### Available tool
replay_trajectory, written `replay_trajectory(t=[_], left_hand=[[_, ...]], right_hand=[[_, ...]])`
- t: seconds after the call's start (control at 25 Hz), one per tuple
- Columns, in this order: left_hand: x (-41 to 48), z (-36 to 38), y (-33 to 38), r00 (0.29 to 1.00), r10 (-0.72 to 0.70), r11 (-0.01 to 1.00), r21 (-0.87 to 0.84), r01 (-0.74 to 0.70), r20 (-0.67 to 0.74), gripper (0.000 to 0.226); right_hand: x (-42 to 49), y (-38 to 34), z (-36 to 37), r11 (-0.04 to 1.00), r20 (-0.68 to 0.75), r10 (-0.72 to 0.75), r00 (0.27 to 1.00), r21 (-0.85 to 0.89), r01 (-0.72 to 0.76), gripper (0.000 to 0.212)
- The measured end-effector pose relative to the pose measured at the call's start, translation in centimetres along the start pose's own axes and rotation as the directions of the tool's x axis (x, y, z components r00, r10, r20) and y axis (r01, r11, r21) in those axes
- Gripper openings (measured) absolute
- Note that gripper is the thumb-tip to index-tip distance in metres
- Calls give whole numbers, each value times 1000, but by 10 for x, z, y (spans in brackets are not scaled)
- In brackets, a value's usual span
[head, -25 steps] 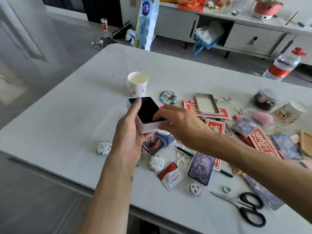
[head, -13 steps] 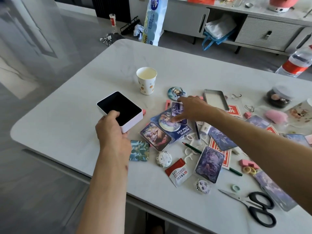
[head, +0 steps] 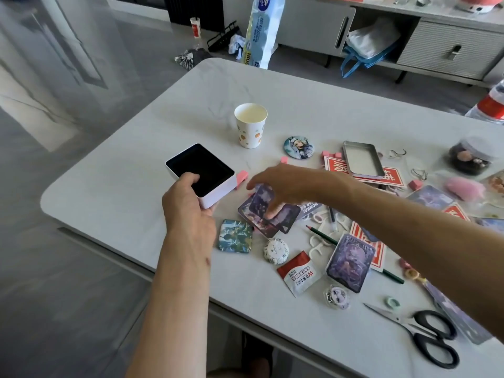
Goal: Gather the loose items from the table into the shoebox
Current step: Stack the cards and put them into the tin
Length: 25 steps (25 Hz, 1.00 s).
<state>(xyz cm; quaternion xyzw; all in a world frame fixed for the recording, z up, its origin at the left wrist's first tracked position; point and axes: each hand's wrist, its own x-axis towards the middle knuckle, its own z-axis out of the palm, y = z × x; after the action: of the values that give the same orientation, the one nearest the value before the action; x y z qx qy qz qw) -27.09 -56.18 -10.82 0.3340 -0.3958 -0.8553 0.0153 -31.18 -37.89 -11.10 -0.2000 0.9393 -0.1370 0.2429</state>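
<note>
The left hand (head: 188, 203) gripped the white box (head: 201, 174) (dark inside) on the tabletop (head: 114, 181); the right hand (head: 283, 184) pinched a picture card (head: 260, 199).

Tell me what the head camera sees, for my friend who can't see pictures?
The left hand steadies a small white box with a dark inside, while the right hand lifts picture cards toward it. Cards, badges, scissors and a paper cup litter the white table.
</note>
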Motion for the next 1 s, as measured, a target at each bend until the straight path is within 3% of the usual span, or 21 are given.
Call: replay_trajectory(t=[0.12, 0.36, 0.6, 0.68, 0.76, 0.84, 0.92, 1.0], left_hand=[[4, -1, 1, 1000, -6, 1000, 23, 6, 28, 12], [4, 3, -3, 996, -24, 996, 87, 16, 83, 16], [3, 7, -13, 982, -55, 980, 198, 19, 182, 18], [-1, 14, -20, 963, -111, 966, 255, 46, 247, 14], [-10, 22, -27, 936, -174, 948, 311, 74, 307, 17], [-21, 32, -36, 908, -205, 936, 345, 73, 366, 23], [-34, 43, -45, 871, -236, 937, 338, 87, 431, 29], [-45, 53, -53, 842, -263, 930, 355, 92, 471, 34]], right_hand=[[10, 1, 6, 998, 13, 23, 1000, -67, -22, 73], [5, 4, 11, 999, -134, 32, 990, -20, -34, 68], [-40, 17, -3, 976, -316, 88, 945, 218, -18, 25], [-69, 32, -12, 844, -373, 226, 900, 536, 10, 15], [-95, 41, -21, 592, -375, 334, 865, 797, 118, 8], [-107, 43, -28, 326, -367, 381, 848, 912, 248, 3], [-105, 38, -32, 277, -380, 427, 820, 919, 282, 2], [-98, 32, -33, 383, -399, 478, 782, 896, 223, 9]])
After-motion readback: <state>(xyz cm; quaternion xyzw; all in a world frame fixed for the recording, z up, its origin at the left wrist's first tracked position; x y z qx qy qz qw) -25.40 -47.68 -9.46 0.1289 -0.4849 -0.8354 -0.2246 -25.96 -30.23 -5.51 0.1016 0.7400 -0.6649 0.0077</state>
